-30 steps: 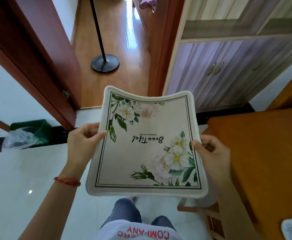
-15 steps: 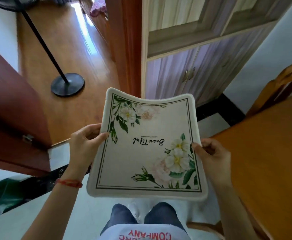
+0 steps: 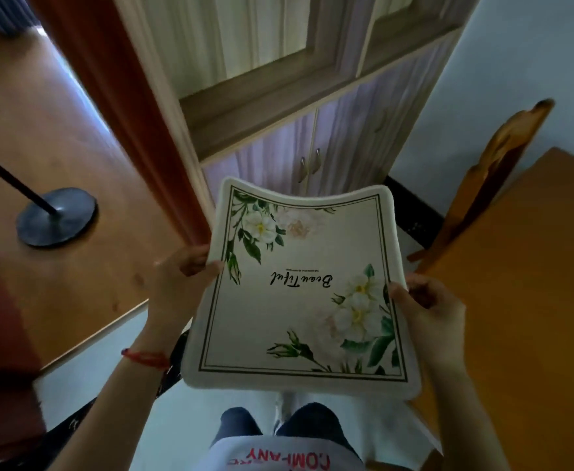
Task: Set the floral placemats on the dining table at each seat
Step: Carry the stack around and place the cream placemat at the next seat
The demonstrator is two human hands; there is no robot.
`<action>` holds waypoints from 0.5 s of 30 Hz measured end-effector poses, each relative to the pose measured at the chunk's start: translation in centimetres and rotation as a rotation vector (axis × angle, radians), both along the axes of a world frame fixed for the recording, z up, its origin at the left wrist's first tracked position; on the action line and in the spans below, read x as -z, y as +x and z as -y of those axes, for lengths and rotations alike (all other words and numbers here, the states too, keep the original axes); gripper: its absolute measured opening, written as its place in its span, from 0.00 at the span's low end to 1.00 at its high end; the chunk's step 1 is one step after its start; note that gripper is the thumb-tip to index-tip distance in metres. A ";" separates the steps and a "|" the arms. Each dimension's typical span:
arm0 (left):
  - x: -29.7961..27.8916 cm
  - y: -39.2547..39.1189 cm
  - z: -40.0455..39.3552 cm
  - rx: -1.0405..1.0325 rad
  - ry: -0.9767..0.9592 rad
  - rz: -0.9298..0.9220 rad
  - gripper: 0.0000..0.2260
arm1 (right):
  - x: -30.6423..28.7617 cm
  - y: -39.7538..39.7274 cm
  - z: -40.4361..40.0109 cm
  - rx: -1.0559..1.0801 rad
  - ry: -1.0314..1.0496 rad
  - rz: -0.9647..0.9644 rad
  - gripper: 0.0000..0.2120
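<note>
I hold one placemat flat in the air between my two hands, printed side up. My left grip pinches its left edge, thumb on top beside the green leaves, fingers curled beneath. My right grip clamps the right edge beside the white blossoms, thumb on the border, fingers under the mat. The mat sags slightly in the middle, so its far edge curves up at both corners. The script on it reads upside down from where I look. A red cord circles my left wrist. The worktop lies just right of my right grip, not touching the mat. A chair stands at its far side. Beyond the mat is a cabinet; far left of my left grip a round stand base sits on the wood floor.
</note>
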State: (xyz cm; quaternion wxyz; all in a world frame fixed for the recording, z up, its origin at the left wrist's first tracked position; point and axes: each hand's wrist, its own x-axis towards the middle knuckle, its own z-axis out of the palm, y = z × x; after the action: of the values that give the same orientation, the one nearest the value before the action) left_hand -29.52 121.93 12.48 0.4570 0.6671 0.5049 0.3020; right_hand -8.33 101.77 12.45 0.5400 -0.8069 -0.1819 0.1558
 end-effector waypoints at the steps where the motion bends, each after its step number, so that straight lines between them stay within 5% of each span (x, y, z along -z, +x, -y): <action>1: -0.1 1.4 -0.5 0.026 -0.006 0.001 0.08 | -0.1 1.0 -0.1 0.022 -0.008 -0.001 0.06; 15: 0.0 19.7 -7.7 0.353 -0.063 0.053 0.11 | -0.2 10.6 -1.1 0.350 -0.023 -0.019 0.02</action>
State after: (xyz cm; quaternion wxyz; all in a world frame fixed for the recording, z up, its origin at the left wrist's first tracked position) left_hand -9.84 129.64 12.48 0.5366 0.7225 0.3771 0.2187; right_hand 2.30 102.92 12.70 0.5513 -0.8308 -0.0318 0.0690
